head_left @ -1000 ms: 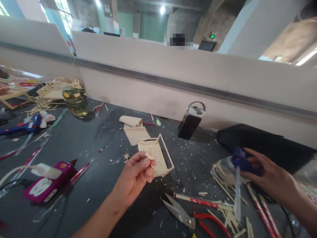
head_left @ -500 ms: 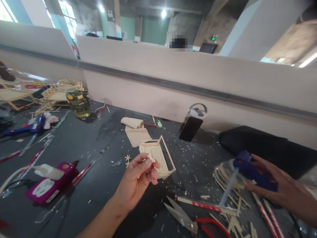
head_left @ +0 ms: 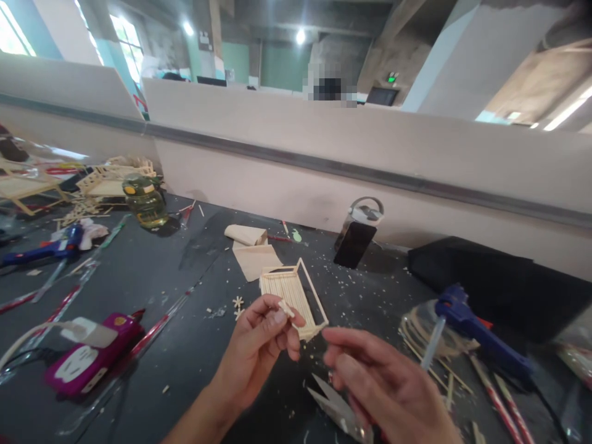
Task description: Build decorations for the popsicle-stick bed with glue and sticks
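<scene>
Right hand point(head_left: 383, 379), loosely curled, partly hiding the scissors point(head_left: 341, 412); whether this grip holds anything cannot be told. Left hand point(head_left: 259, 345), its grip pinching a small wooden piece point(head_left: 285, 308) between thumb and forefinger. Beyond, a stick-built frame point(head_left: 283, 286) on the table point(head_left: 194, 333).

- The left hand point(head_left: 259, 342) is bare, with slender fingers point(head_left: 267, 301) and rounded tips.
- The left thumb point(head_left: 268, 327) ends in a short, smooth nail.
- The left forearm point(head_left: 206, 410) is bare down to the picture's lower edge and narrows towards the wrist.
- The right hand point(head_left: 382, 385) is bare too, broad across the back, its fingers point(head_left: 349, 338) long and tapering; blur hides finer detail.
</scene>
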Motion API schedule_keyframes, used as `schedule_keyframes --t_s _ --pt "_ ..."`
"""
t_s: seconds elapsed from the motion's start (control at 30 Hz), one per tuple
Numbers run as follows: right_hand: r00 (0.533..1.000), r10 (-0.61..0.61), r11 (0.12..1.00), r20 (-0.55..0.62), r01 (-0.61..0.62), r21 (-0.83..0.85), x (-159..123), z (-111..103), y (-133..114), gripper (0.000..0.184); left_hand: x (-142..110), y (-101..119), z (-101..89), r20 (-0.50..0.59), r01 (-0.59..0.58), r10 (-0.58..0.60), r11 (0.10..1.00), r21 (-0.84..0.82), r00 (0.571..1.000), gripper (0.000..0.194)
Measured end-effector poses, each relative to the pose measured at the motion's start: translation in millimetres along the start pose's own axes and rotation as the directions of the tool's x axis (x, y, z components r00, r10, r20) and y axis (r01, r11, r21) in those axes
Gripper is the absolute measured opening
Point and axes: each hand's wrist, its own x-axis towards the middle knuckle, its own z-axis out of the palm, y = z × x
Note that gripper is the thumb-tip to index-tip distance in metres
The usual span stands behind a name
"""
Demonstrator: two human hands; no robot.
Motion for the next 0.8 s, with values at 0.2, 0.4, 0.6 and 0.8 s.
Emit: schedule_keyframes --t_s 0.2,0.4,0.6,0.8 --pt "0.97 0.115 0.968 0.213 -0.158 0.194 28 33 8 0.031 0 2 1.7 -0.002 0.004 -0.004 1.0 0.003 1.0 0.008" --pt "0.962 0.15 0.928 0.227 -0.216 0.303 35 38 7 0.03 1 2 2.2 -0.035 -0.006 0.006 1.0 0.0 0.999 0.009" --pt "0.949 0.24 0.874 0.205 -0.303 0.38 34 43 5 0.029 0 -1 1.9 -0.026 -0.017 0.018 0.999 0.038 0.999 0.006" --pt "0.994 0.068 0.956 0.08 -0.088 0.281 37 35 9 0.023 1 2 1.2 -0.072 -0.027 0.033 0.996 0.08 0.997 0.008"
